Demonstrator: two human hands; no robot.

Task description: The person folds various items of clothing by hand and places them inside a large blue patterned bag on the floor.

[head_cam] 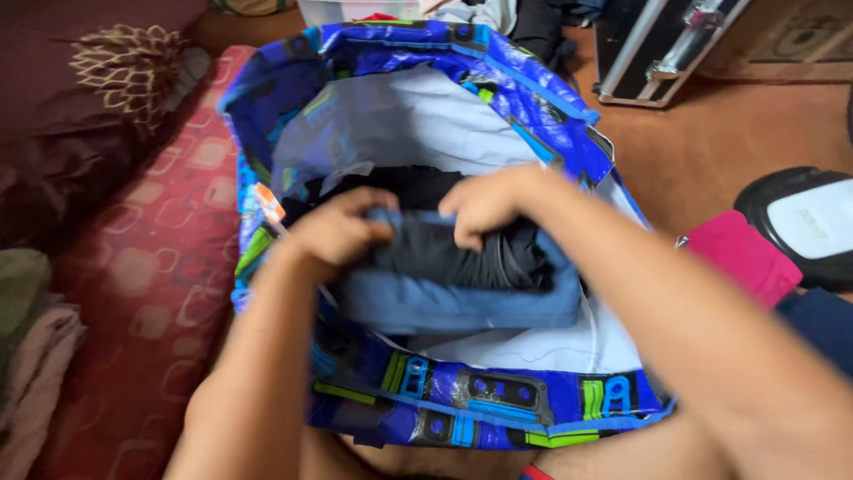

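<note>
A large blue printed bag (498, 71) stands open in front of me, its pale lining showing. Inside lies folded clothing: a dark grey garment (444, 258) on top of a folded blue one (462, 307). My left hand (336, 233) is inside the bag, fingers curled over the left end of the dark grey garment. On that garment's top right edge my right hand (489, 203) is closed. Both forearms reach down into the bag from the near side.
A red patterned mattress (151, 276) and a dark maroon pillow (80, 98) lie to the left. A pink cloth (742, 253) and a black-and-white device (804, 218) sit at right on the brown floor. A metal-edged case (657, 49) stands at the back.
</note>
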